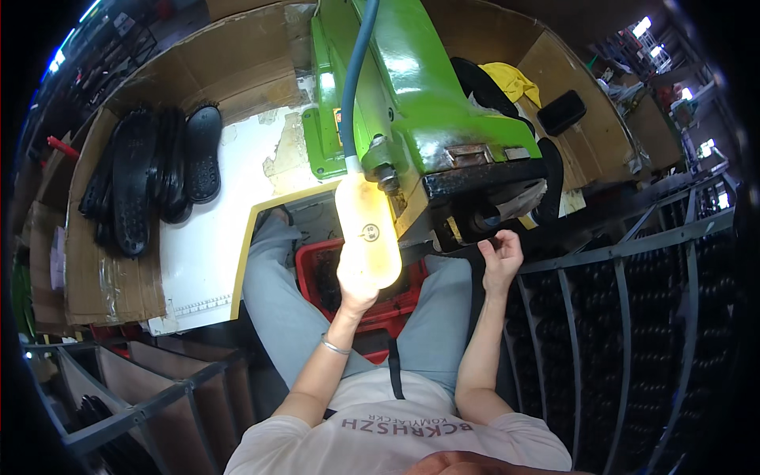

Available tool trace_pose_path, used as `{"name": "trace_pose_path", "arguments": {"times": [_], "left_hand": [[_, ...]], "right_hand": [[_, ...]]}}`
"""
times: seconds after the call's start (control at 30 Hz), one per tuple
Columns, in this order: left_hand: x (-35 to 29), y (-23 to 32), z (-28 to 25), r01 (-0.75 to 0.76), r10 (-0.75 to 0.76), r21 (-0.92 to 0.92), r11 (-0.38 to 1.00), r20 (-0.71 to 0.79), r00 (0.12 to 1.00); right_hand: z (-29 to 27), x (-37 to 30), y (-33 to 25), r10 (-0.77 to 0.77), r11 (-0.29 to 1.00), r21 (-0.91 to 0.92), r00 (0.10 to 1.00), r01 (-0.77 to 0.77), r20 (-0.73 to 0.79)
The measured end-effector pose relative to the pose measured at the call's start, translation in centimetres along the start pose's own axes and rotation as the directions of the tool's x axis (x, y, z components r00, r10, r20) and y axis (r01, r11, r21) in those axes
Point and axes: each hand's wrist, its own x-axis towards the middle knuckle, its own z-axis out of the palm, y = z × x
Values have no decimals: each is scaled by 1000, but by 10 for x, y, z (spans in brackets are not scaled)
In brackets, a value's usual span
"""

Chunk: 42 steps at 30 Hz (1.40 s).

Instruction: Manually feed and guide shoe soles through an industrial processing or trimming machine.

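A pale yellow shoe sole (374, 207), brightly lit, hangs in front of the machine with a small round dark mark on it. My left hand (356, 283) is closed on its lower end, the fingers partly lost in the glare. The green machine (443, 103) stands ahead, and a blue-grey flexible hose (358, 71) runs down to the top of the sole. My right hand (501, 260) is curled, thumb near forefinger, just below the machine's black head (483, 190). Whether anything small is between those fingers is too unclear to see.
Several black soles (204, 154) stand in the cardboard box (119, 289) at left. A red crate (305, 265) sits between my knees. Right of the machine lie a yellow cloth (511, 81) and a black tray-like piece (562, 112). Metal racks (621, 317) flank me; the right one holds dark items.
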Motion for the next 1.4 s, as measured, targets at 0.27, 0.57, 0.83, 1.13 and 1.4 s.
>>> {"name": "trace_pose_path", "arguments": {"times": [0.27, 0.57, 0.83, 1.13, 1.4], "left_hand": [[8, 67, -39, -54, 40, -218, 974, -70, 997], [-6, 106, -91, -287, 268, 81, 954, 192, 944], [9, 111, -36, -517, 41, 434, 738, 735, 676], [163, 101, -245, -89, 105, 968, -236, 117, 988], [80, 108, -152, -31, 96, 923, -383, 73, 993]], "right_hand": [[58, -4, -33, -59, 997, -39, 972, 70, 226], [112, -76, -3, 142, 989, 22, 982, -145, 124], [54, -103, -59, 686, 527, 264, 588, -808, 430], [-86, 81, -89, 103, 962, -241, 987, -131, -127], [-179, 195, 5, 280, 856, -369, 924, -363, -259]]}}
